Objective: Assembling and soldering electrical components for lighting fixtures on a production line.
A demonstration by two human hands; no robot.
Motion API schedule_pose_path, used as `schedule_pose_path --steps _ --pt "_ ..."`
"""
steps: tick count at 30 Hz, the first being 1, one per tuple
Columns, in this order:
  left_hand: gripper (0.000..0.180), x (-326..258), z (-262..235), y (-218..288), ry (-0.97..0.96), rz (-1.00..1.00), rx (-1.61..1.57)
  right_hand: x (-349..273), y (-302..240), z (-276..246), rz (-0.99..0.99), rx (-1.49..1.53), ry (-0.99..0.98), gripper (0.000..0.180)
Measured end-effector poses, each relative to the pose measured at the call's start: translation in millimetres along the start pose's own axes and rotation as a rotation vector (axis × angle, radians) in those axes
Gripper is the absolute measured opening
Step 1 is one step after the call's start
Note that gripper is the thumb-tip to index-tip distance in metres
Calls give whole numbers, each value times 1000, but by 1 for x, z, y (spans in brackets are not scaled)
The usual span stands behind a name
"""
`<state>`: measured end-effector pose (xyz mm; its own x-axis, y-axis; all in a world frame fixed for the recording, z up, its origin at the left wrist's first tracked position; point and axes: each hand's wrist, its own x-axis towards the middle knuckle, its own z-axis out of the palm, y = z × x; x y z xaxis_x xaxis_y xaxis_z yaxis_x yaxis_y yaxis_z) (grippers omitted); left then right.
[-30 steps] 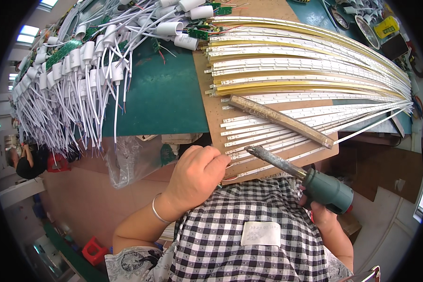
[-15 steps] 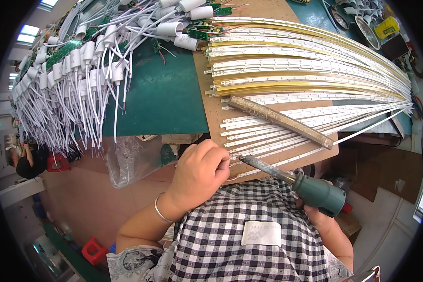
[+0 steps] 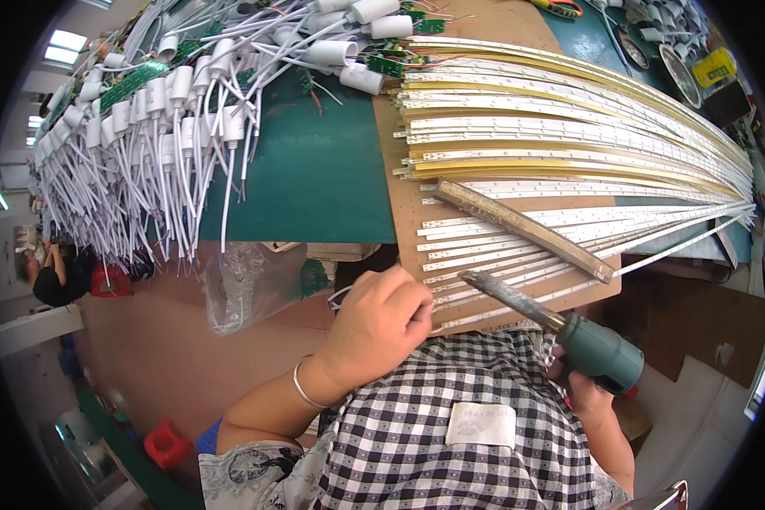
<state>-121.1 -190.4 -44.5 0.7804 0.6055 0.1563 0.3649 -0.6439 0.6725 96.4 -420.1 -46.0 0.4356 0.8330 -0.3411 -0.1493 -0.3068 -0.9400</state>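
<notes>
My left hand is closed in a pinch at the near left corner of a brown board, beside the ends of thin white LED strips. Whatever its fingers hold is hidden. A bit of white wire shows behind the knuckles. My right hand is wrapped round the green handle of a soldering iron. The iron's scorched metal tip points left over the nearest strips, a short way from my left fingers. Across the strips lies a worn bar, set at a slant.
White lamp caps with cables and green circuit boards are heaped at the left of the green table. A clear plastic bag hangs at its front edge. Pliers, round dishes and a yellow container stand far right.
The whole scene has shifted slightly right in the picture. The iron's tip has drawn a little up and away from my left fingers. My left hand stays pinched at the board's corner.
</notes>
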Motion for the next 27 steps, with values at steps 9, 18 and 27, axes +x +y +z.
schedule_pose_path --steps 9,18,27 --pt "10 29 -41 -15 34 143 185 7 1 5 -80 116 97 68" --pt "10 166 -60 -61 374 319 417 8 -2 4 -183 213 73 56" --pt "20 185 -75 -85 128 233 694 5 0 8 -204 222 114 57"
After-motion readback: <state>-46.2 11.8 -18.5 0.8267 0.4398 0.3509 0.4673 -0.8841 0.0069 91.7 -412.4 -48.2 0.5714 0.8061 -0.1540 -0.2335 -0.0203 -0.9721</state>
